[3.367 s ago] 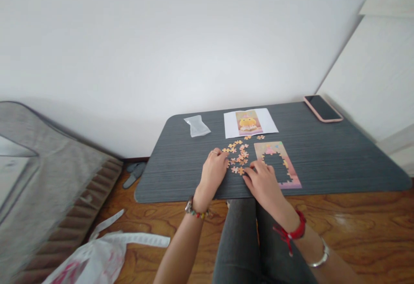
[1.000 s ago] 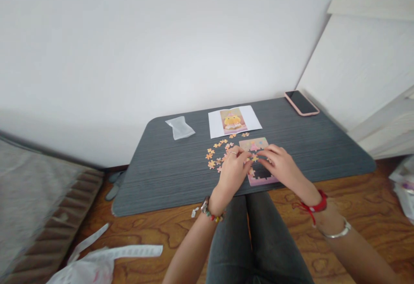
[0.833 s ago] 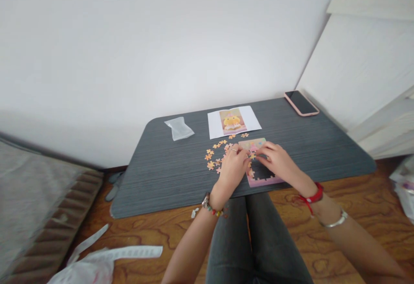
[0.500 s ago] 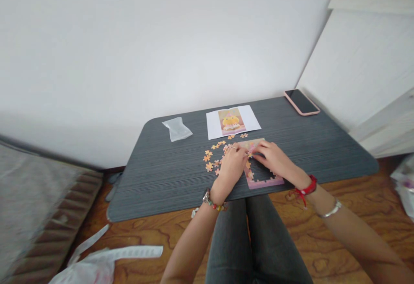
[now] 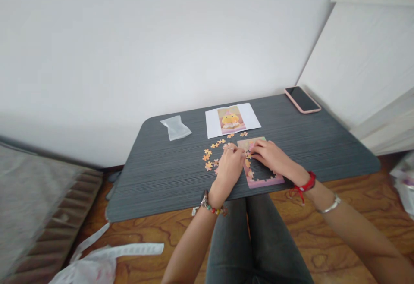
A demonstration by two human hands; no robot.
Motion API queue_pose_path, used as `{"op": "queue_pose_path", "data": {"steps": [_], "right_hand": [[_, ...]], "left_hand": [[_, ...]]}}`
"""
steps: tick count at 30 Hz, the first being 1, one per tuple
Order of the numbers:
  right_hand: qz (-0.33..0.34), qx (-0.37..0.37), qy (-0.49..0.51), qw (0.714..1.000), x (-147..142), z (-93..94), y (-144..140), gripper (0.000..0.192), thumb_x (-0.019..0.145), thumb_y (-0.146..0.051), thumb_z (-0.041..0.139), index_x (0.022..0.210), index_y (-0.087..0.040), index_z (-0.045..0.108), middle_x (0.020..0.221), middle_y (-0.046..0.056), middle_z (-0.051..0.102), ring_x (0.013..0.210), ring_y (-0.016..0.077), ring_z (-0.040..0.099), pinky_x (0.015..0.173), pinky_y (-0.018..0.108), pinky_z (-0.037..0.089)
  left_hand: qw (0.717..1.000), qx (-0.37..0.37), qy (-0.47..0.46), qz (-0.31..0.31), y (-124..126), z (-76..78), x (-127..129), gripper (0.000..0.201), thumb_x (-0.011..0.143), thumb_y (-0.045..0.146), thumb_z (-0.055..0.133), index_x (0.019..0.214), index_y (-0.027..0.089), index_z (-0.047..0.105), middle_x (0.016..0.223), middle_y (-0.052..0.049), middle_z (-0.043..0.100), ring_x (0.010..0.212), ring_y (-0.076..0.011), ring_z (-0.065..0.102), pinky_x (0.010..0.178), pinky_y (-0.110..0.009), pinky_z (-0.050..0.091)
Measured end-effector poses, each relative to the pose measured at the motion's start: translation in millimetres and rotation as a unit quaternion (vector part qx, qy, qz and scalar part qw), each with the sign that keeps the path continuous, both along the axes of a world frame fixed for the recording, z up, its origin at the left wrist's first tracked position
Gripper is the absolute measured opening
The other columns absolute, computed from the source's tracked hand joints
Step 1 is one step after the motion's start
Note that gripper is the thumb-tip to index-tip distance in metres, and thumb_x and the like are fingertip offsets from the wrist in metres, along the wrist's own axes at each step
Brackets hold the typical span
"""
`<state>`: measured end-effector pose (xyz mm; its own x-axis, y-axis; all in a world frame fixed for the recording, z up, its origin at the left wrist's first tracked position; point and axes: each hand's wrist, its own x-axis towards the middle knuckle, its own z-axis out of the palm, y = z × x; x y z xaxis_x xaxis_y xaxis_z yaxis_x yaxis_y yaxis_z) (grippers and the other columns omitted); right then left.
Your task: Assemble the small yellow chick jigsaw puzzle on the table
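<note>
A partly filled jigsaw puzzle (image 5: 263, 183) lies near the table's front edge, with a pink lower border and a dark gap in its middle. My left hand (image 5: 229, 165) is closed at the puzzle's left edge, fingertips pinched together; what they hold is too small to make out. My right hand (image 5: 273, 158) reaches over the right side of the puzzle. Its thumb and fingers are closed around a small puzzle piece (image 5: 249, 155) in the upper part. Several loose puzzle pieces (image 5: 208, 166) lie left of the puzzle, some partly hidden behind my left hand.
A paper sheet with a printed yellow character (image 5: 231, 120) lies behind the puzzle. A translucent bag (image 5: 176, 127) is at the back left of the dark table (image 5: 155, 180), and a phone (image 5: 302, 99) at the back right. Below left, a plastic bag (image 5: 93, 271) is on the floor.
My left fingertips have shifted slightly down and left, showing more of the puzzle's upper left part. My right hand stays at nearly the same spot. The view has tilted a little.
</note>
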<state>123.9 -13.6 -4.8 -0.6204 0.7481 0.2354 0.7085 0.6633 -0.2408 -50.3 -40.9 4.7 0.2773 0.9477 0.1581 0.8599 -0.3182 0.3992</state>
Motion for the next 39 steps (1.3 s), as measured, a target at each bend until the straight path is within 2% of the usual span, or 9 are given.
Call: {"op": "queue_pose_path", "data": {"steps": [6, 14, 25, 31, 39], "right_hand": [[0.018, -0.004, -0.021, 1.000, 1, 1.7, 4, 0.012, 0.085, -0.017, 0.053, 0.091, -0.017, 0.064, 0.094, 0.007, 0.061, 0.089, 0.0193, 0.057, 0.072, 0.031, 0.042], [0.013, 0.023, -0.080, 0.996, -1, 6.2, 1, 0.008, 0.084, -0.018, 0.054, 0.088, -0.015, 0.061, 0.093, 0.007, 0.060, 0.088, 0.0207, 0.057, 0.072, 0.032, 0.039], [0.010, 0.060, -0.118, 0.991, -5, 7.9, 6, 0.012, 0.087, -0.016, 0.050, 0.085, -0.015, 0.062, 0.089, 0.007, 0.061, 0.084, 0.0201, 0.056, 0.070, 0.031, 0.034], [0.024, 0.082, -0.143, 0.986, -6, 11.8, 5, 0.014, 0.087, -0.015, 0.049, 0.083, -0.013, 0.062, 0.086, 0.008, 0.061, 0.081, 0.0206, 0.055, 0.069, 0.032, 0.033], [0.014, 0.098, -0.129, 0.987, -5, 3.2, 5, 0.017, 0.089, -0.018, 0.048, 0.081, -0.015, 0.064, 0.086, 0.007, 0.062, 0.082, 0.0186, 0.055, 0.073, 0.031, 0.033]], "left_hand": [[0.999, -0.014, 0.032, 0.002, 0, -0.8, 2, 0.018, 0.088, 0.024, 0.048, 0.087, 0.017, 0.065, 0.090, -0.007, 0.054, 0.090, -0.0197, 0.053, 0.078, -0.030, 0.045], [1.000, -0.006, 0.024, -0.002, -1, -1.5, 1, 0.018, 0.087, 0.021, 0.047, 0.082, 0.018, 0.065, 0.087, -0.006, 0.053, 0.090, -0.0190, 0.052, 0.079, -0.030, 0.044], [1.000, 0.001, 0.024, -0.009, -1, -4.2, 0, 0.016, 0.086, 0.020, 0.049, 0.088, 0.018, 0.064, 0.089, -0.006, 0.053, 0.091, -0.0199, 0.051, 0.080, -0.031, 0.044], [0.999, 0.014, 0.035, -0.024, -2, -2.0, 1, 0.021, 0.089, 0.022, 0.044, 0.093, 0.020, 0.065, 0.090, -0.007, 0.053, 0.087, -0.0186, 0.051, 0.081, -0.032, 0.044], [0.996, 0.030, 0.076, -0.026, -2, -2.8, 3, 0.026, 0.091, 0.024, 0.040, 0.093, 0.020, 0.066, 0.092, -0.007, 0.053, 0.090, -0.0193, 0.051, 0.084, -0.032, 0.043]]}}
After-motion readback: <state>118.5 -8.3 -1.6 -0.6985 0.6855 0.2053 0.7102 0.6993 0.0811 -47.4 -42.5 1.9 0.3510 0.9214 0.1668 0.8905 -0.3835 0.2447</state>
